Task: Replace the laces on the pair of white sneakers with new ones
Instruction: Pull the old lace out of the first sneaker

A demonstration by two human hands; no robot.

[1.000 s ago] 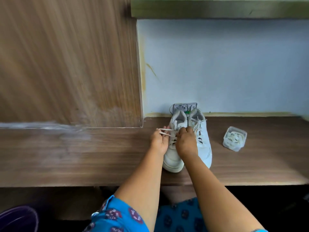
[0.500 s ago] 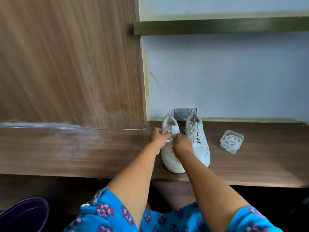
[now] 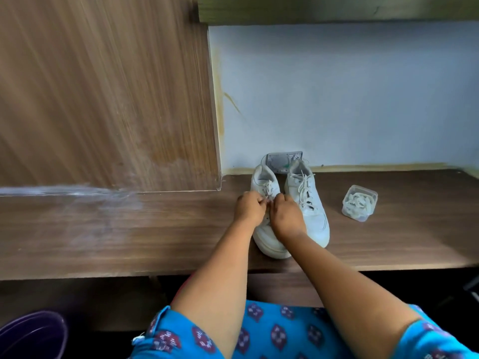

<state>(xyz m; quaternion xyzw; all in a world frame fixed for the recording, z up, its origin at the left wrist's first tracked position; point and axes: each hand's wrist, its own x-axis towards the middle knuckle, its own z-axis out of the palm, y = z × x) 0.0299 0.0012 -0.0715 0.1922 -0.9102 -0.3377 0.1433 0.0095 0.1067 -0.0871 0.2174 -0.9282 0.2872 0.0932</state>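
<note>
While both fists curl tight, the left hand (image 3: 249, 207) and right hand (image 3: 286, 215) each pinch the left sneaker's (image 3: 267, 229) lace (image 3: 268, 194).

The desk (image 3: 155, 229) is dark wood-grain laminate with a smooth, faintly sheeny top and a pale, chalky smear near its left side. The upright panel (image 3: 103, 86) above it shows lighter wood grain, satin in finish. The wall (image 3: 337, 99) is matt painted plaster, stained yellowish along its edge. Both white sneakers (image 3: 308, 203) look like smooth, matt leather or leatherette, with woven cloth laces (image 3: 303, 187). The small container (image 3: 359, 205) is clear, glossy plastic. The blue sleeve (image 3: 166, 338) is printed cloth.
</note>
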